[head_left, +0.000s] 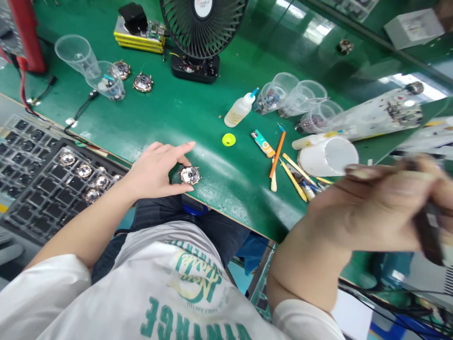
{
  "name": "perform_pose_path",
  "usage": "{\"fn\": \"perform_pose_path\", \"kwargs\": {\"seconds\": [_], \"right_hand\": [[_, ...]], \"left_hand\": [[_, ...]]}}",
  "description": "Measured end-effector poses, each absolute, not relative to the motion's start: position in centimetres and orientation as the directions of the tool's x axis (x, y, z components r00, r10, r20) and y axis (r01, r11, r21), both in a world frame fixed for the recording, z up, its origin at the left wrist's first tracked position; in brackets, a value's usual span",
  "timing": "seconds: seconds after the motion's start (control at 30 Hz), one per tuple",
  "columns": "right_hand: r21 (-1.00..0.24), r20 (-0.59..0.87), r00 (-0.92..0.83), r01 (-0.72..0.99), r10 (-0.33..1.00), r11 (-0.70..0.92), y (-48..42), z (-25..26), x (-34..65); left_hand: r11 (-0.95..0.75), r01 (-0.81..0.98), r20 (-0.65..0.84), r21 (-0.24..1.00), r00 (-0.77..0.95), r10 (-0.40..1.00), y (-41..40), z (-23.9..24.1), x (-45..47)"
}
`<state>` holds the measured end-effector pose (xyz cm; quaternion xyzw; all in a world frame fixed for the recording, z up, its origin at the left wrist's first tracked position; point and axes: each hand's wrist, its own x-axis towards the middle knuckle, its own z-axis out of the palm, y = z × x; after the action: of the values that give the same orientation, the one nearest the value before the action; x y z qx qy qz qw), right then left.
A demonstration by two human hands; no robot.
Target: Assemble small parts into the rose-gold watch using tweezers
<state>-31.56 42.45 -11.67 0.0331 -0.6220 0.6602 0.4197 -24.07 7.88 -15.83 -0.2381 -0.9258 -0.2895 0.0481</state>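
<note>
At the near edge of the green bench my left hand (pixel 161 169) grips a small round watch case (pixel 190 175) with lugs and a silvery inside, between the thumb and a bent finger. Its index finger stretches out above the case. My right hand (pixel 378 208) is raised close to the camera at the right, blurred by motion. Its fingers are closed round a dark, thin-bodied tool (pixel 430 233), whose kind I cannot make out. A yellow-green ring-shaped piece (pixel 229 140) lies on the bench beyond the watch case.
A black fan (pixel 203 28) stands at the back. A dropper bottle (pixel 239 111), clear cups (pixel 283 89) and a white tub (pixel 329 156) stand to the right, beside tweezers and sticks (pixel 293 179). Trays of watch cases (pixel 53 189) lie left; two more cases (pixel 143 82) sit by cups.
</note>
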Motion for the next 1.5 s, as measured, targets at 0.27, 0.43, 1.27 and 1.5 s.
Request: {"fn": "perform_pose_path", "kwargs": {"seconds": [0.27, 0.43, 1.27, 1.5], "right_hand": [[-0.563, 0.588, -0.573, -0.797, -0.571, 0.220, 36.7, -13.8, -28.5], [-0.451, 0.343, -0.633, -0.759, -0.694, 0.469, 35.3, -15.6, -27.0], [-0.341, 0.072, -0.689, -0.696, -0.721, 0.631, 33.5, -14.6, -27.0], [-0.394, 0.219, -0.668, -0.727, -0.711, 0.562, 33.7, -15.5, -27.5]], "left_hand": [[0.722, 0.487, 0.312, 0.491, -0.872, 0.376, 8.2, -15.6, -24.1], [0.705, 0.473, 0.255, 0.528, -0.880, 0.400, 7.8, -15.2, -24.4], [0.668, 0.401, 0.145, 0.626, -0.902, 0.406, 8.9, -13.8, -24.1], [0.516, 0.241, 0.007, 0.822, -0.910, 0.415, 10.1, -13.1, -23.5]]}}
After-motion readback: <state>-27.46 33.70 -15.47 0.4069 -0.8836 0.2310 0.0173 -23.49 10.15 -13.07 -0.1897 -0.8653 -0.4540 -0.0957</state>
